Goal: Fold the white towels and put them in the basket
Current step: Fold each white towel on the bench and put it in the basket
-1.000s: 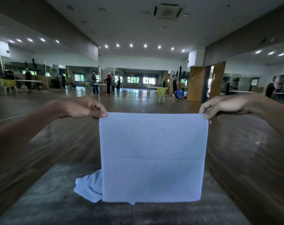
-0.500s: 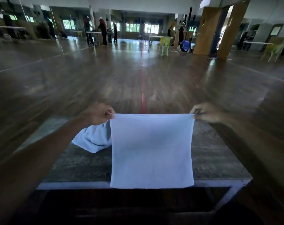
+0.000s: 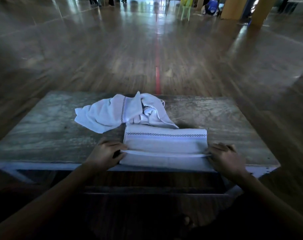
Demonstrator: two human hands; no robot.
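While flat at near edge of table [image 3: 43, 135], pinched along a raised fold: towel [image 3: 164, 142], left end in left hand [image 3: 105, 153], right end in right hand [image 3: 225, 158], fingers curled close together. Behind, touching its far edge, crumpled heap [image 3: 109, 116] of towels.

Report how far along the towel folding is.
Done: no finished towel shows, and no basket is in view. In hand: one flat towel lies at the near edge of the table, partly folded, with the left hand and right hand pinching the ends of its fold. Left: finish this fold, fold the crumpled heap of white cloth behind it, then basket everything.
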